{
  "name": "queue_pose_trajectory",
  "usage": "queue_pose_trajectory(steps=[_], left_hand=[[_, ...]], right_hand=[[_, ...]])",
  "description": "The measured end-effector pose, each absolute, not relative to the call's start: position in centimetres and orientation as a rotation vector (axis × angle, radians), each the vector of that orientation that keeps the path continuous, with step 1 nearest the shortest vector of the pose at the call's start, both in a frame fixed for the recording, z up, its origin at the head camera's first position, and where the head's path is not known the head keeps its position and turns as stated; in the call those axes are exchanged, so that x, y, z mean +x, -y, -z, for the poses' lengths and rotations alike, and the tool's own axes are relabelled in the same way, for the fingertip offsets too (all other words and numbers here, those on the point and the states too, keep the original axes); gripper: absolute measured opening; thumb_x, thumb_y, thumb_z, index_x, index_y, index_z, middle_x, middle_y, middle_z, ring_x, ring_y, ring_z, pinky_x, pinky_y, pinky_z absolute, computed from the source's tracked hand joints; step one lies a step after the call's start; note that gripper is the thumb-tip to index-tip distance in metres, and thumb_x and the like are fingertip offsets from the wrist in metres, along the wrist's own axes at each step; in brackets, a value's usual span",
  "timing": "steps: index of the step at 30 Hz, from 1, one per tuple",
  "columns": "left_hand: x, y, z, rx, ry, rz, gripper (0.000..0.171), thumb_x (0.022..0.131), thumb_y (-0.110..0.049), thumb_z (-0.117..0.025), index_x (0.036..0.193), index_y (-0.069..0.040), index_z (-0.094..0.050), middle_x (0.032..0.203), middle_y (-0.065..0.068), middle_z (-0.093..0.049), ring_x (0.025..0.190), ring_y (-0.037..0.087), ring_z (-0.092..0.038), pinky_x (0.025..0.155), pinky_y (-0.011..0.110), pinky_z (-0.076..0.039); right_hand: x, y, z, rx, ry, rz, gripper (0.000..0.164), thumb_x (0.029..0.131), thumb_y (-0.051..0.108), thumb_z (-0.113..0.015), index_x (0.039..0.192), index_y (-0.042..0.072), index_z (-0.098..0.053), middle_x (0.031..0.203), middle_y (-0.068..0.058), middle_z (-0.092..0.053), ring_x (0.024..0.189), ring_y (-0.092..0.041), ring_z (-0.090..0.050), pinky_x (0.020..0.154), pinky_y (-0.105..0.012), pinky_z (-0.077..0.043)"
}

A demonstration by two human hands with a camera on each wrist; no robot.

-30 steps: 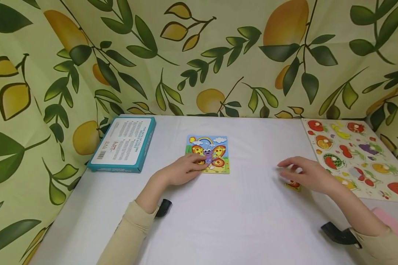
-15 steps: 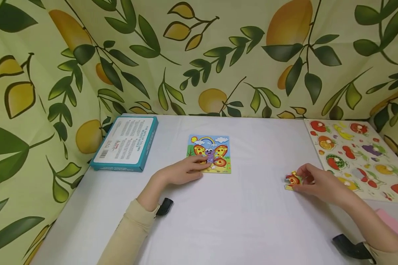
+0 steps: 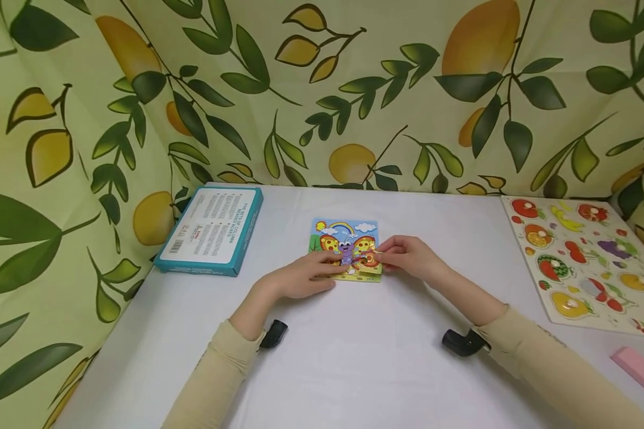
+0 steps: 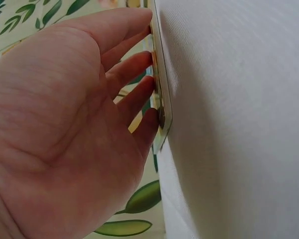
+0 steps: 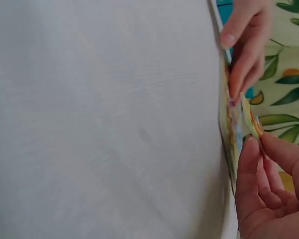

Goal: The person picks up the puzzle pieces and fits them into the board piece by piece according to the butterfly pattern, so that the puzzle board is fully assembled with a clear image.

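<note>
A square butterfly puzzle board [image 3: 343, 232] lies flat on the white table. My left hand [image 3: 305, 275] rests on its lower left part with fingers nearly straight; in the left wrist view the fingertips of that hand [image 4: 74, 119] touch the board's face [image 4: 162, 99]. Between thumb and fingers, my right hand [image 3: 410, 257] pinches a small puzzle piece [image 3: 372, 263] over the board's lower right. The right wrist view shows this piece [image 5: 251, 118] tilted and held just off the board [image 5: 229, 134], its printed side mostly turned away.
A teal-edged box [image 3: 209, 229] lies at the left. On the right is a wooden fruit puzzle board [image 3: 585, 262], with a pink block [image 3: 638, 370] near it. A leaf-and-fruit patterned cloth [image 3: 322, 89] hangs behind the white table [image 3: 349, 357].
My right hand has picked up the puzzle piece from the table at the right and carried it left to the butterfly board. The left hand has stayed on the board.
</note>
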State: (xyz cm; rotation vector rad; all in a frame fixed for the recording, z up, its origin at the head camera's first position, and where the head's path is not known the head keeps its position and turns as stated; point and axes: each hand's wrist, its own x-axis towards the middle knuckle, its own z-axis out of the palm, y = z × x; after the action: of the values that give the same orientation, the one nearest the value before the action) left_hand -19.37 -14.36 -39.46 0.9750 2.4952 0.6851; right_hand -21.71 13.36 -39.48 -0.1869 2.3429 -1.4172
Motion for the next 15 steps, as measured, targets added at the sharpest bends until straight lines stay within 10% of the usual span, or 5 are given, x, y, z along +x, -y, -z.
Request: queue_pose_trajectory(steps=[15], left_hand=[[-19.0,14.1,39.0,0.976,-2.508,-0.596,0.048,0.1,-0.025,-0.056,0.147,-0.027,-0.046,0.155,0.008,-0.031,0.142,0.028,-0.026,0.114,0.047,-0.026]], right_hand=[[-22.5,-11.6,40.4,-0.451,-2.673,1.135,0.016,0.086,0.022,-0.076,0.087,0.009,-0.067,0.078,-0.001,-0.064,0.073,-0.018,-0.054,0.066,-0.03,-0.045]])
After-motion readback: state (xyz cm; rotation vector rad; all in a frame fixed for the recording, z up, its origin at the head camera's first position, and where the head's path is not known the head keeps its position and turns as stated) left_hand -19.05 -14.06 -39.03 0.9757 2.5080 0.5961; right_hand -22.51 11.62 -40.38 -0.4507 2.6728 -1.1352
